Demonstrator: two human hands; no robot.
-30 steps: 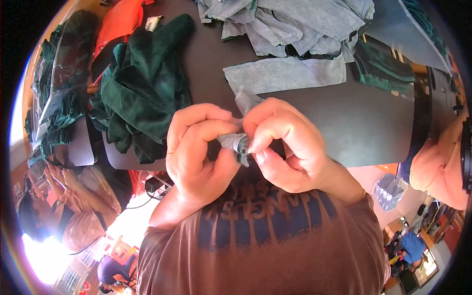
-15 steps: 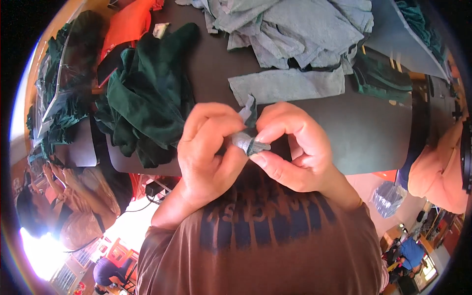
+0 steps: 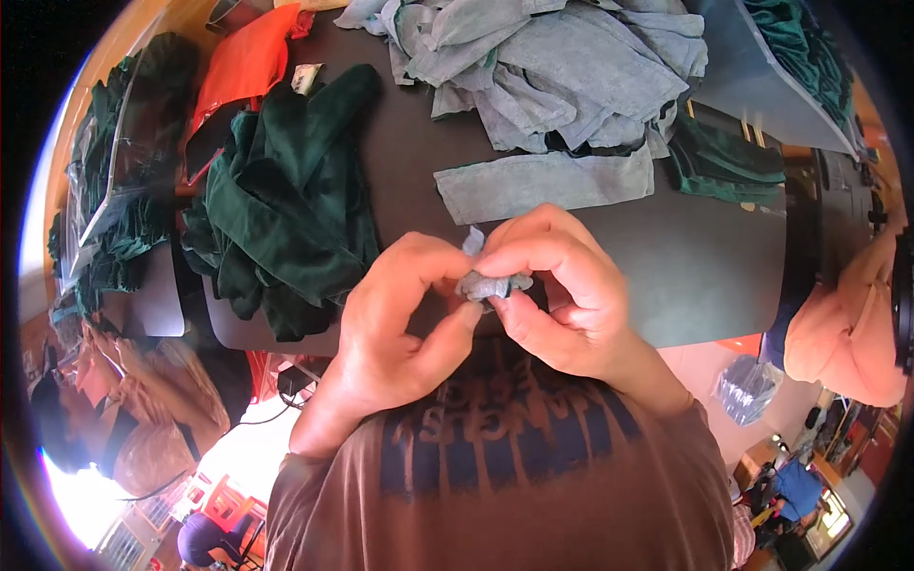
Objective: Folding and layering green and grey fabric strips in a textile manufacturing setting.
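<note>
Grey cloth (image 3: pixel 492 286) in two-handed grip (image 3: pixel 381 319)

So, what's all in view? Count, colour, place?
Cloth piece: one, grey, between the hands' fingers
Fabric pile: one, grey, top centre
Fabric strip: one, grey, below the pile
Velvety heap: one, dark green, table's left
Folded stack: one, dark green, strip's right
Bunched fabric: uncountable, dark green, far left
Flat item: one, orange, upper left
Clear bag: one, transparent, lower right
Table: one, dark grey, beneath the fabrics
Other people: several, varied clothing, picture edges
Shirt: one, brown, bottom centre
Left hand: one, bare, centre
Right hand: one, bare, centre
</note>
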